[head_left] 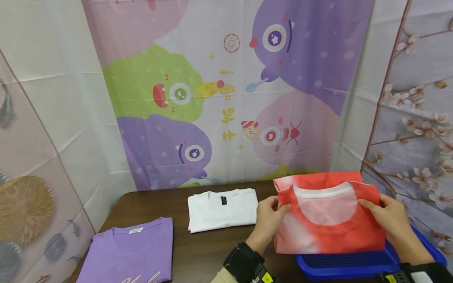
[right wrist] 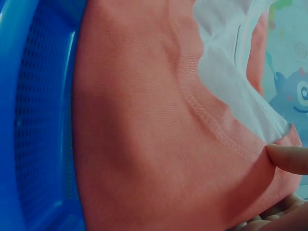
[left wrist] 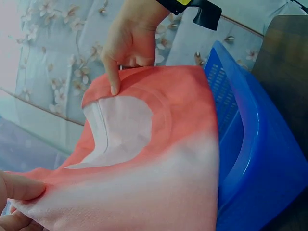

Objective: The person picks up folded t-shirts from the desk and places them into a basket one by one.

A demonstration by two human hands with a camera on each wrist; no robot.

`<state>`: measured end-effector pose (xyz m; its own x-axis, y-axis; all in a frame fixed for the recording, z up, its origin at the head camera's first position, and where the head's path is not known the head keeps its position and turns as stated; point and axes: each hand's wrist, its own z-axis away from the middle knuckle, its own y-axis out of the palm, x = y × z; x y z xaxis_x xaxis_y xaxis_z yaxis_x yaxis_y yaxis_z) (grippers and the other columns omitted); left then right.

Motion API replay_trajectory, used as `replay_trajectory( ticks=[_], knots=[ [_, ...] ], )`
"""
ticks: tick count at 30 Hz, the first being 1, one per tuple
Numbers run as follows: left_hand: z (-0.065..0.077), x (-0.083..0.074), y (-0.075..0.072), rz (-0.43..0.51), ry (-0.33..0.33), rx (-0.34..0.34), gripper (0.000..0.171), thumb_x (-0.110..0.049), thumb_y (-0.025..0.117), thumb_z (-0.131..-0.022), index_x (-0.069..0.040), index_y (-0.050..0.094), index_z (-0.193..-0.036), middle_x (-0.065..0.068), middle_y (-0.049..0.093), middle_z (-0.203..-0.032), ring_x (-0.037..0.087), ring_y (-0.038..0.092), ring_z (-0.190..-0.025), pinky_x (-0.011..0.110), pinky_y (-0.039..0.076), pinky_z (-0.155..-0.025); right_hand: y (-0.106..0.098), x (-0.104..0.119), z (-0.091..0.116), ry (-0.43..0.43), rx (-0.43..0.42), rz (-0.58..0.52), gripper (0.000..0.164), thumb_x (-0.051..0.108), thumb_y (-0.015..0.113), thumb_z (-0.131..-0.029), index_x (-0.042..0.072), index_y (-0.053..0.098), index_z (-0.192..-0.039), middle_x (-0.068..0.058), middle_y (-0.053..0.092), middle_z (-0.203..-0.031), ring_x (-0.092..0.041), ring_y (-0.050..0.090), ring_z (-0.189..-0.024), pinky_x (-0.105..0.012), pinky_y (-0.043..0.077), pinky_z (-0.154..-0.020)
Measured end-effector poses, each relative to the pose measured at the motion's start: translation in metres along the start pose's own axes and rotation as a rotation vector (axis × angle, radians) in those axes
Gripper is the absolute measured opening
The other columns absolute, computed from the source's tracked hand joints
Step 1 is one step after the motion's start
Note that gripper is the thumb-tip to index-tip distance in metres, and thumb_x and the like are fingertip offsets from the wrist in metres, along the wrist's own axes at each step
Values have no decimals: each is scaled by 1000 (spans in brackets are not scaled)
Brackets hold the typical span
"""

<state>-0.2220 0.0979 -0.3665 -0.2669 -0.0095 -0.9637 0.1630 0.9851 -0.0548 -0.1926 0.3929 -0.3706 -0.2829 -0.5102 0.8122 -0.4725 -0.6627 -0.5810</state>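
A folded red T-shirt (head_left: 332,228) with a white-faded patch and a pale neckline hangs over the blue basket (head_left: 339,271), held up between both hands. My left hand (head_left: 269,218) pinches its left shoulder, thumb on the front and fingers behind. On the other shoulder, my right hand (head_left: 394,218) pinches the cloth the same way. In the right wrist view the right thumb (right wrist: 288,159) presses at the collar seam of the shirt (right wrist: 139,125). The left wrist view shows the shirt's lower edge overlapping the basket's side (left wrist: 255,144).
A folded white T-shirt (head_left: 223,212) lies at the back middle of the brown table (head_left: 180,251). A folded purple T-shirt (head_left: 134,251) lies at the front left. Behind the table hangs a cartoon-print curtain (head_left: 226,157), with a flowered cloth (head_left: 417,129) on the right.
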Motion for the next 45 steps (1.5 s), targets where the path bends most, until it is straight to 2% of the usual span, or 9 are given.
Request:
replay_trajectory(
  ticks=[7, 11, 14, 20, 25, 32, 33, 40, 45],
  knots=[
    [-1, 1, 10, -23, 31, -4, 16, -6, 71, -80, 6, 70, -91, 17, 69, -76, -1, 47, -62, 14, 41, -55, -6, -5, -4, -10, -41, -24, 59, 32, 63, -91, -8, 49, -132, -12, 67, -91, 2, 51, -62, -22, 48, -55],
    [-2, 1, 15, -52, 42, -18, 16, -7, 72, -79, 4, 71, -90, 15, 68, -73, -2, 45, -60, 14, 40, -54, -9, -11, -6, -20, -34, -27, 60, 34, 63, -91, -8, 47, -131, 14, 59, -71, 3, 52, -61, -22, 50, -55],
    [-3, 1, 20, -56, 40, -17, 15, -8, 72, -79, 3, 71, -90, 14, 67, -72, -3, 44, -60, 14, 40, -54, -11, -11, -6, -14, -39, -35, 60, 35, 63, -90, -7, 47, -131, 23, 54, -69, 4, 52, -60, -23, 50, -54],
    [-3, 1, 27, -65, 38, -14, 15, -9, 72, -79, 2, 72, -90, 12, 66, -71, -3, 44, -60, 14, 39, -54, -17, 1, 2, 15, -59, -20, 48, 29, 61, -92, -4, 53, -127, 3, 65, -77, 3, 49, -59, -23, 48, -53],
    [-1, 0, 32, -70, 61, -17, 14, -7, 72, -79, 2, 72, -89, 12, 65, -70, -4, 42, -59, 14, 38, -53, -21, 3, 4, 14, -48, 5, 57, 31, 58, -94, -10, 47, -132, -26, 62, -102, 3, 47, -62, -20, 47, -55],
    [1, 1, 41, -35, 22, 13, 13, -6, 72, -80, 1, 72, -91, 10, 67, -73, -3, 44, -60, 13, 39, -54, -23, -18, -9, 29, -61, 25, 63, 39, 59, -93, -9, 47, -132, -18, 66, -94, 1, 49, -63, -21, 48, -54],
    [1, 1, 42, -35, 14, 16, 13, -7, 72, -81, 0, 72, -92, 9, 67, -73, -3, 44, -61, 13, 39, -54, -23, -23, -13, 28, -61, 15, 63, 38, 60, -93, -9, 47, -132, -26, 63, -102, -2, 51, -65, -22, 47, -54],
    [8, 11, 54, -80, 18, 6, 11, -6, 73, -78, -1, 72, -89, 9, 67, -70, -5, 43, -60, 13, 39, -54, -20, -86, -51, 32, -88, 56, 78, 55, 59, -87, -6, 47, -135, -28, 60, -113, 3, 48, -64, -20, 48, -54],
    [14, 21, 64, -109, 6, 14, 11, -6, 74, -76, -1, 73, -86, 7, 67, -67, -6, 43, -59, 12, 39, -54, -24, -112, -59, 36, -102, 76, 77, 54, 60, -87, -6, 48, -133, -29, 63, -109, 3, 49, -61, -23, 48, -53]
  ],
)
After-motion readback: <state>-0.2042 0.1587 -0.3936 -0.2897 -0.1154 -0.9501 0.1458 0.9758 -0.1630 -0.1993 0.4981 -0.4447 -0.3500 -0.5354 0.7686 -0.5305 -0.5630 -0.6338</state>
